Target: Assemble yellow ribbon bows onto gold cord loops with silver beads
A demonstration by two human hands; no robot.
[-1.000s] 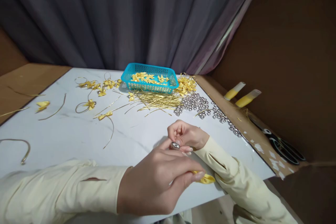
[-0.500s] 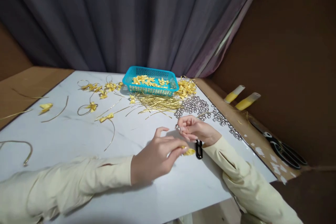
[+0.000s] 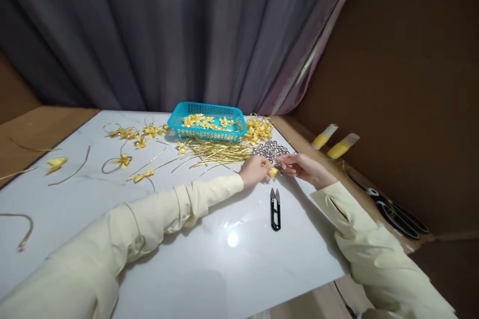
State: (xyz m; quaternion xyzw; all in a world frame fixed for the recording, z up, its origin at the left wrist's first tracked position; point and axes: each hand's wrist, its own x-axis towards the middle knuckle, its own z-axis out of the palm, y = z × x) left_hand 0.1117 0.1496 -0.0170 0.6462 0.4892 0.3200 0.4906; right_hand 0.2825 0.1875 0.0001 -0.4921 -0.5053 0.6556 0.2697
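My left hand (image 3: 256, 170) pinches a yellow ribbon bow (image 3: 274, 172) between thumb and fingers, over the table in front of the silver pile. Just to its right, my right hand (image 3: 305, 168) has its fingertips together beside the bow. A small shiny silver bead (image 3: 278, 165) shows at those fingertips, partly covered. Behind both hands lies a heap of similar silver beads (image 3: 270, 149), some hidden by the right hand. Black thread snips (image 3: 276, 212) lie on the table below the hands, blades pointing away from me.
A blue basket (image 3: 207, 134) of yellow bows stands at the back, beside more bows (image 3: 259, 128). Gold cords (image 3: 220, 152) lie before it. Finished-looking bows with loops (image 3: 123, 160) are at left. Two yellow-filled tubes (image 3: 342, 146) and large scissors (image 3: 396, 214) lie on the right ledge.
Both hands have moved away from me toward the bead heap, the left one carrying the yellow bow. The snips, partly covered before, now show whole. The view has shifted slightly.
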